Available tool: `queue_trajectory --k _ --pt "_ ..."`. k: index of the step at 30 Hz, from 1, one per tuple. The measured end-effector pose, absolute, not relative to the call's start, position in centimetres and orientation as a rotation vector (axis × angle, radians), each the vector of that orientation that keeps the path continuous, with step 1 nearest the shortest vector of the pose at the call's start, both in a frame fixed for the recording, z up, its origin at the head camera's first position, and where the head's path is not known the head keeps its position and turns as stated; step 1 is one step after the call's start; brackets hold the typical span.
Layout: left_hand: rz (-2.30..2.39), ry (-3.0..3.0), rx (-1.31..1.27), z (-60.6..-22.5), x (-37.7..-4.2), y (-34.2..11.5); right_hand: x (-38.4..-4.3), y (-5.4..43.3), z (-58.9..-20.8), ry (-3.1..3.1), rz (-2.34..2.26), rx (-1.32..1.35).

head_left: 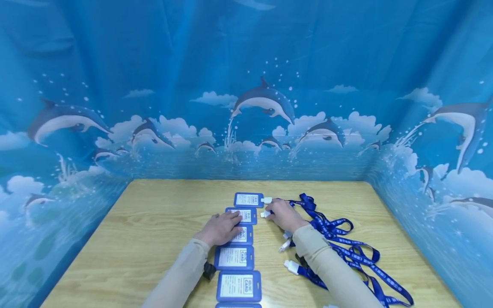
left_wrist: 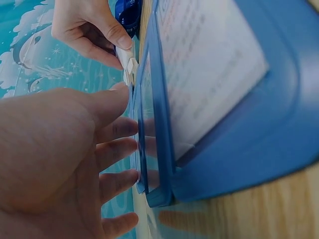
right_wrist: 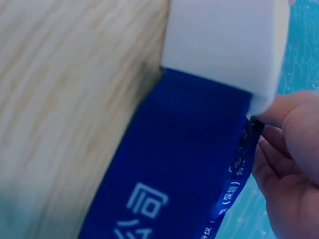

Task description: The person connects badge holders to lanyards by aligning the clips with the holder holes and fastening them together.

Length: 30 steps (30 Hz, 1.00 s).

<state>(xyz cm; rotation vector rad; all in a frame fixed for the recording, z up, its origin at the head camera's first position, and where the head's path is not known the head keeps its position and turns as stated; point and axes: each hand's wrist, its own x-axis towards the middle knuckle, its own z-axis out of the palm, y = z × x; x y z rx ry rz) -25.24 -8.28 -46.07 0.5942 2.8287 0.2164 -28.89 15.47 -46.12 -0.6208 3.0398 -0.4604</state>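
A column of blue badge holders with white cards runs down the middle of the table. My left hand [head_left: 220, 229] lies over the left part of the second badge holder [head_left: 249, 216] from the back, its fingers spread and fairly straight. The third badge holder [head_left: 244, 235] is partly hidden under that hand. Just right of the slotted end of the second holder, my right hand [head_left: 286, 216] pinches the white plastic clip [head_left: 264, 214] of a blue lanyard. In the left wrist view, thumb and fingers close on this clip [left_wrist: 128, 59].
Beyond the hands, the farthest badge holder [head_left: 248, 199] has a white lanyard clip [head_left: 266, 200] at its right end. Blue lanyards [head_left: 356, 256] sprawl in loops on the right. Another white clip [head_left: 291, 267] lies near the right forearm. A dolphin-print curtain [head_left: 246, 162] surrounds the table.
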Motion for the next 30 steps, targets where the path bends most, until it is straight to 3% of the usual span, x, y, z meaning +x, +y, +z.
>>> queue_trajectory --k 30 --pt "0.181 2.817 0.617 -46.11 -25.21 -7.71 -28.89 14.71 -46.40 3.026 -0.464 -0.660"
